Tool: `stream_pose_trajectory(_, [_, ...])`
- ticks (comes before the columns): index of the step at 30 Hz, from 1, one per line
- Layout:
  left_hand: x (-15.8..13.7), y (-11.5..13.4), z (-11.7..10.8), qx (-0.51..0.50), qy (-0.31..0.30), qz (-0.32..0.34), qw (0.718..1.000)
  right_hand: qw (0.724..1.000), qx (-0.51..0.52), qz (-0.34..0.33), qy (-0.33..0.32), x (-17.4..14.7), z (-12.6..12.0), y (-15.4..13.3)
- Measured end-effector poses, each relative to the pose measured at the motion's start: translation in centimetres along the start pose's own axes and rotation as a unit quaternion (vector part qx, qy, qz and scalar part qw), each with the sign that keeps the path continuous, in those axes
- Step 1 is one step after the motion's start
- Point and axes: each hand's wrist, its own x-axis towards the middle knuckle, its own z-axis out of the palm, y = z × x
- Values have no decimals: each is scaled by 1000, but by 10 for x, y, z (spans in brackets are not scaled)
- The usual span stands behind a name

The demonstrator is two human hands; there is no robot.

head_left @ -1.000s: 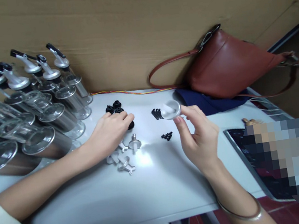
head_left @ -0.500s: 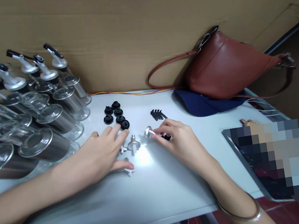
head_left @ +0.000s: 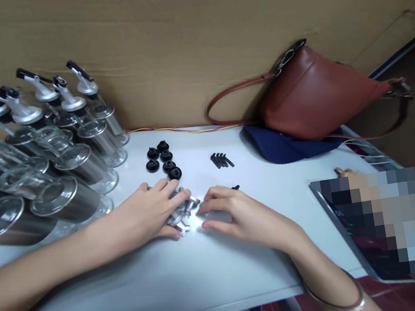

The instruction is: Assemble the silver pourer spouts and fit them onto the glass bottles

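Observation:
My left hand [head_left: 153, 210] cups a small cluster of silver pourer spouts [head_left: 180, 215] on the table, its thumb at the near side and its fingers over the far side. Part of the cluster is hidden under that hand. Just to the right, my right hand [head_left: 235, 213] is open with thumb and fingers apart, fingertips close to the spouts and nothing between them. Several black rubber stoppers [head_left: 166, 156] lie beyond my left hand. A row of small black levers [head_left: 222, 160] rests beyond my right hand, and another small black piece [head_left: 236, 187] shows partly behind it.
Glass bottles with steel sleeves [head_left: 80, 164] crowd the left side, several topped with pourers [head_left: 72, 100]. At the back right a brown bag [head_left: 318, 92] sits on a navy cloth item [head_left: 287, 143]. A dark tablet-like object [head_left: 354, 237], partly pixelated, lies at the right edge.
My right hand has let go of a silver spout beside the others and its fingers have spread. My left hand has drawn the scattered spouts together into one cluster.

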Motion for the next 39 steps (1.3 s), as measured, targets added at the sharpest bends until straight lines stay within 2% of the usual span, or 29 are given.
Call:
stream_pose_trajectory(3, [-3, -1, 5, -11, 19, 21, 1000, 998, -1, 44, 43, -1, 0, 2])
stream_pose_trajectory(5, [-5, -2, 7, -10, 23, 34, 999, 998, 14, 47, 50, -1, 2, 3])
stream_pose_trajectory(10, [-10, 0, 6, -19, 9, 51, 998, 998, 64, -8, -7, 1, 7, 2])
stream_pose_trajectory(20, [-18, 3, 10, -62, 29, 57, 996, 990, 135, 3, -26, -2, 8, 2])
stream_pose_trajectory(25, [-25, -4, -5, -50, 23, 34, 998, 993, 111, 46, -21, -3, 2, -1])
stream_pose_trajectory(30, [-30, -14, -1, -45, 12, -52, 998, 993, 99, 49, -45, -3, 0, 0])
stream_pose_trajectory(35, [-28, -9, 7, -128, -16, -11, 992, 990, 117, 38, -64, -3, 1, -1])
stream_pose_trajectory(39, [-25, -5, 9, -128, -8, -8, 992, 992, 101, 19, -69, -2, 0, -2])
